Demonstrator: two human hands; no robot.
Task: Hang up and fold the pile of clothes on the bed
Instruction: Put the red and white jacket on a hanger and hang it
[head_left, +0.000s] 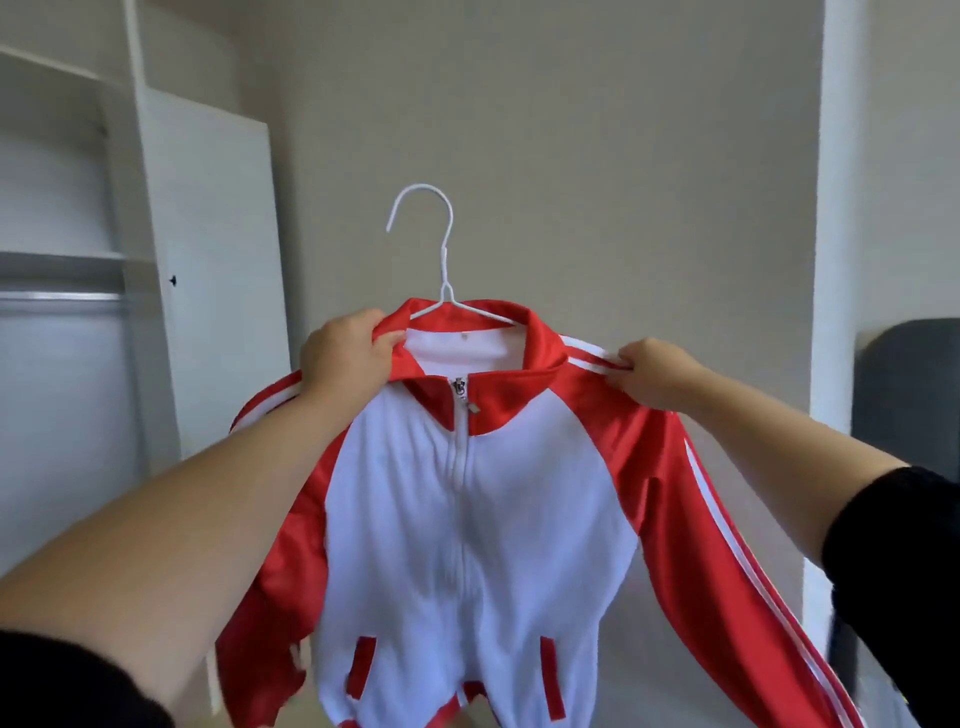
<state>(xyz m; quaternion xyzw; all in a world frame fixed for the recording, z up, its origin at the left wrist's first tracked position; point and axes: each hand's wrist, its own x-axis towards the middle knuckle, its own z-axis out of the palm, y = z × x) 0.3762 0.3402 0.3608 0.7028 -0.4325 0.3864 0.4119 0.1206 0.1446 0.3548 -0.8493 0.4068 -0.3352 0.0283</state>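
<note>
We are finding no words, numbers, labels or brand names that can be read. We are seeing a small dark mark on the zipper pull (459, 387) of the jacket (467, 519), but it is too small and blurred to make out. Nothing on the wardrobe door (208, 260) or the wall (571, 156) is carrying writing.

Open wall space above the hanger hook (422, 208) — wardrobe door (208, 260) flanks left.
</note>
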